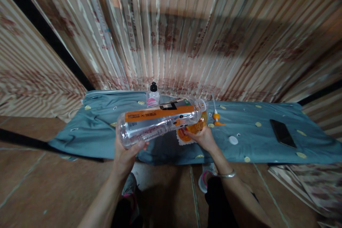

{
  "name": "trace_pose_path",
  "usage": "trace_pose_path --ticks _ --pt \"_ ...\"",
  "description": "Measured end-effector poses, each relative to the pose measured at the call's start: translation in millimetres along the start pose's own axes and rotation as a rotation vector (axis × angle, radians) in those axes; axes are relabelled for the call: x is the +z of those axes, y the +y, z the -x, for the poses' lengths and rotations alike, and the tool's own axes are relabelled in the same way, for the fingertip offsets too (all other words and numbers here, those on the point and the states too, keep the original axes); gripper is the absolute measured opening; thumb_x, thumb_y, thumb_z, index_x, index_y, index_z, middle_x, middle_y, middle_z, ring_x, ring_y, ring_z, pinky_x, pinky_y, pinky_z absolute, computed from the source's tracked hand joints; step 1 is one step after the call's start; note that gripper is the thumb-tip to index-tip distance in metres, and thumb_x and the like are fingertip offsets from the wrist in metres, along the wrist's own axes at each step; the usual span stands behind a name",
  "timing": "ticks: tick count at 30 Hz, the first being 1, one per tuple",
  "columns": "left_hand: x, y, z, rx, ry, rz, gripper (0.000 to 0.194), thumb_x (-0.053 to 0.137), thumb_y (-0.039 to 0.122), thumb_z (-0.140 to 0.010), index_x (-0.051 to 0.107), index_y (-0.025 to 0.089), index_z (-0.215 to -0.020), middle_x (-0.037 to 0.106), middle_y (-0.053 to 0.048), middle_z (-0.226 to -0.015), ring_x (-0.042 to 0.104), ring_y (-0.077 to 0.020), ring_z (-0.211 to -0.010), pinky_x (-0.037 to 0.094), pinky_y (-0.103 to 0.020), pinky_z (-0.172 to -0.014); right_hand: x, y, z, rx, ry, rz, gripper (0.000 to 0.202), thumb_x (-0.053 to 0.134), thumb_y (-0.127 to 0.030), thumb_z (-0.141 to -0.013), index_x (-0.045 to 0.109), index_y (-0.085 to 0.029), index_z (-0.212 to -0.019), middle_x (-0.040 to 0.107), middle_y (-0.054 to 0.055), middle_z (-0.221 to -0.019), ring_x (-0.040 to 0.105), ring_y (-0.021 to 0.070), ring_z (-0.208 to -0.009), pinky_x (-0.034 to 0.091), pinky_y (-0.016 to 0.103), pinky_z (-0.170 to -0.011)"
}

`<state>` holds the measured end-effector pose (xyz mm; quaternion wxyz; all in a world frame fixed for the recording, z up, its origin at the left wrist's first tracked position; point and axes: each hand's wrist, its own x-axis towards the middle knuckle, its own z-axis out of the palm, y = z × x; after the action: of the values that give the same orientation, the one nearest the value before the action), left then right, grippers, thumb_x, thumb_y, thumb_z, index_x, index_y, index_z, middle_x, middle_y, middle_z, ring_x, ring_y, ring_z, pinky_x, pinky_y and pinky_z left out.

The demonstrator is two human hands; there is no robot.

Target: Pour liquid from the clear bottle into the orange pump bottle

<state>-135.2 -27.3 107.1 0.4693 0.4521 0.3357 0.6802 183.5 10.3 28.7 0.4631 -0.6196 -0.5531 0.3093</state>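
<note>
My left hand [125, 155] is wrapped round the base of a large clear plastic bottle [160, 119] with an orange and silver label. The bottle lies tipped almost level, its neck pointing right. My right hand [205, 138] grips an amber bottle [197, 125], whose upper part sits just under the clear bottle's mouth. Whether the two necks touch, I cannot tell. A white scalloped-edged piece [184, 142] shows below the amber bottle. To its right, an orange pump head [216, 116] with a pale tube lies on the cloth, and a round white cap [233, 140] is nearby.
A small clear bottle with a black top [153, 94] stands at the back. On the right lies a black phone [282, 133]. Blue-green patterned cloth [93, 124] covers the narrow surface. Striped curtains [171, 35] hang behind, with dark poles [48, 32] at the sides.
</note>
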Motion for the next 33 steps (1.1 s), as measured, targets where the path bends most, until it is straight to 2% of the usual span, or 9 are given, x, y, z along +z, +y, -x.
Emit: trace_pose_path --ticks 3,8,10,13,16,22,29,33 --pt "1.1 2 -1 0.007 -0.004 0.003 0.085 0.113 0.058 -0.073 0.073 0.022 -0.137 0.082 -0.001 -0.081 0.074 -0.0235 -0.055 0.055 -0.03 -0.045 1 2 0 -0.006 -0.01 -0.011 0.067 0.107 -0.062 -0.066 0.08 -0.027 -0.116 0.095 0.016 -0.123 0.09 0.0455 -0.122 0.072 0.062 -0.111" --pt "-5.6 1 0 -0.051 -0.031 -0.035 0.063 0.112 0.055 -0.075 0.073 0.023 -0.114 0.076 0.001 -0.076 0.072 -0.0219 -0.058 0.054 -0.03 -0.048 1 7 0 0.009 0.007 0.004 0.07 0.108 -0.063 -0.064 0.082 -0.026 -0.117 0.096 0.016 -0.12 0.091 0.0459 -0.119 0.074 0.061 -0.109" --pt "-10.1 -2 1 -0.064 -0.068 -0.048 0.061 0.11 0.053 -0.078 0.073 0.024 -0.116 0.075 0.001 -0.074 0.072 -0.0233 -0.06 0.055 -0.031 -0.05 2 9 0 0.008 0.02 0.009 0.075 0.11 -0.065 -0.062 0.082 -0.027 -0.12 0.095 0.016 -0.123 0.091 0.0464 -0.119 0.075 0.062 -0.109" --pt "-15.9 -6 3 -0.035 -0.004 -0.033 0.067 0.111 0.052 -0.076 0.069 0.023 -0.12 0.077 0.0 -0.08 0.074 -0.0229 -0.059 0.054 -0.03 -0.05 3 9 0 -0.014 0.017 -0.017 0.076 0.11 -0.066 -0.062 0.082 -0.027 -0.122 0.095 0.017 -0.128 0.091 0.0465 -0.121 0.073 0.064 -0.113" --pt "-19.7 -6 5 -0.111 -0.041 -0.05 0.07 0.109 0.052 -0.081 0.066 0.025 -0.129 0.085 -0.005 -0.097 0.08 -0.0267 -0.068 0.061 -0.034 -0.057 4 7 1 0.0 0.002 -0.04 0.074 0.107 -0.068 -0.065 0.082 -0.027 -0.12 0.095 0.017 -0.126 0.091 0.0465 -0.12 0.073 0.065 -0.113" --pt "-20.6 -4 3 -0.089 -0.051 -0.039 0.073 0.109 0.052 -0.081 0.066 0.026 -0.135 0.079 0.001 -0.083 0.077 -0.0241 -0.064 0.057 -0.03 -0.053 2 4 1 0.002 0.009 -0.005 0.073 0.108 -0.065 -0.064 0.081 -0.026 -0.121 0.095 0.017 -0.126 0.092 0.0457 -0.118 0.073 0.063 -0.11" --pt "-14.2 -1 1 -0.054 -0.054 -0.027 0.063 0.109 0.054 -0.082 0.072 0.022 -0.121 0.078 -0.001 -0.081 0.076 -0.023 -0.064 0.058 -0.029 -0.052 3 2 1 0.012 0.016 0.019 0.072 0.107 -0.064 -0.064 0.08 -0.026 -0.119 0.095 0.018 -0.126 0.091 0.0474 -0.12 0.073 0.065 -0.11" --pt "-12.5 0 -2 -0.029 -0.071 -0.036 0.065 0.109 0.058 -0.082 0.075 0.022 -0.124 0.076 0.0 -0.077 0.073 -0.0215 -0.06 0.056 -0.029 -0.049 1 1 1 0.02 -0.004 0.011 0.068 0.107 -0.064 -0.064 0.08 -0.026 -0.114 0.095 0.017 -0.119 0.091 0.0476 -0.119 0.074 0.064 -0.107"
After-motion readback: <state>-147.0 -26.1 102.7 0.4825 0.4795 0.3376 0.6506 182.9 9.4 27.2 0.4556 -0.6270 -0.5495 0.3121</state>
